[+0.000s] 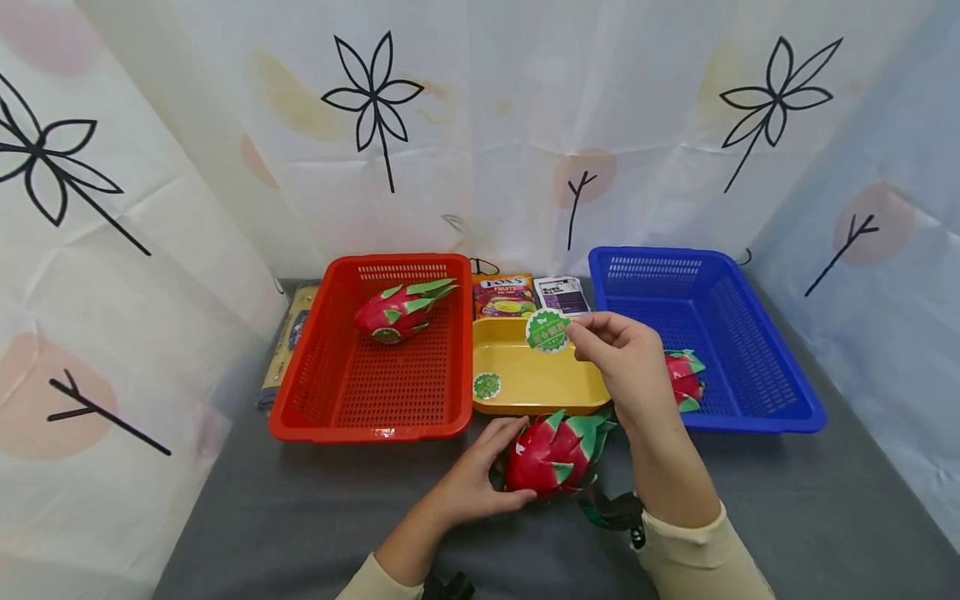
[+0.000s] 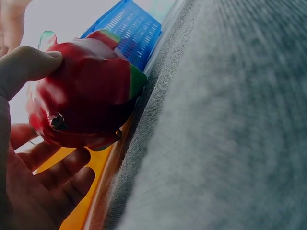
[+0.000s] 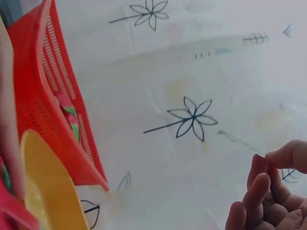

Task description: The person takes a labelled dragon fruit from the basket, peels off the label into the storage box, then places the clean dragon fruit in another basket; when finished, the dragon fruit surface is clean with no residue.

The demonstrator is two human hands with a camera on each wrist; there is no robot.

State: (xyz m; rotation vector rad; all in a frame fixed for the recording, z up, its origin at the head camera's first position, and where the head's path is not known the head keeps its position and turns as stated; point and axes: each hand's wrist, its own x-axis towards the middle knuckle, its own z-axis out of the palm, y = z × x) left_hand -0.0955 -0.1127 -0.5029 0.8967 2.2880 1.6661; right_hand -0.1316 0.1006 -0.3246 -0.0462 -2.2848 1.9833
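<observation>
My left hand [image 1: 476, 483] holds a red dragon fruit [image 1: 551, 454] with green-tipped scales on the grey cloth. In the left wrist view the thumb lies on one side of the fruit and the fingers [image 2: 67, 172] curl below it. Higher up, my right hand [image 1: 626, 354] pinches a round green-and-white sticker [image 1: 548, 331] by its edge, over the yellow tray [image 1: 540, 379]. Seen edge-on in the right wrist view, the sticker [image 3: 240, 142] is a thin strip between thumb and forefinger. Another round green sticker [image 1: 487, 386] lies at the tray's left end.
To the left, a red basket [image 1: 375, 392] contains a dragon fruit [image 1: 401, 304] bearing a sticker [image 1: 386, 335]. A blue basket [image 1: 750, 375] on the right has another dragon fruit [image 1: 684, 379], partly behind my right arm. Behind the tray are a candy packet [image 1: 504, 296] and a white-and-purple packet [image 1: 562, 296].
</observation>
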